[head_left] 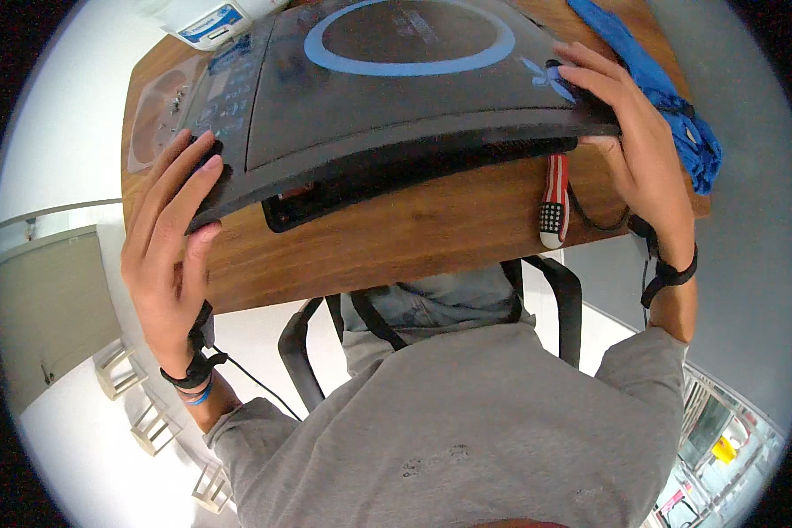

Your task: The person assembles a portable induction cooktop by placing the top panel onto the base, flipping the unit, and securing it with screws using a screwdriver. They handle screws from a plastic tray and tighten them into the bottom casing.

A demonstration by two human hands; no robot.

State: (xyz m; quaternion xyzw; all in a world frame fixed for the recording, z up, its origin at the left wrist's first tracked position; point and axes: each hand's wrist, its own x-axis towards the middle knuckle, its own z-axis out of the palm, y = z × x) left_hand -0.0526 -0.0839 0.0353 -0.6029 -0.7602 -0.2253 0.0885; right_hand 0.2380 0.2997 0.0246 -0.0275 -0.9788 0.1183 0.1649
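Observation:
A black induction cooktop (361, 106) with a blue ring on its glass is between my hands, its near edge raised above the wooden table. Beneath that edge, part of a black lower casing (326, 201) shows, with a dark gap between. My left hand (172, 211) grips the near left corner by the control panel, fingers on top and thumb below. At the near right corner, my right hand (629, 123) holds on with fingers over the glass and thumb under the rim. A tool handle (555, 198), striped red and white with a dotted dark end, lies under the right side.
A clear shallow tray (160, 119) holding small metal pieces sits at the table's left. A white tub (216, 22) stands behind it. Bunched blue cloth (669, 101) lies along the right side. The wooden table (414, 246) ends just before my body.

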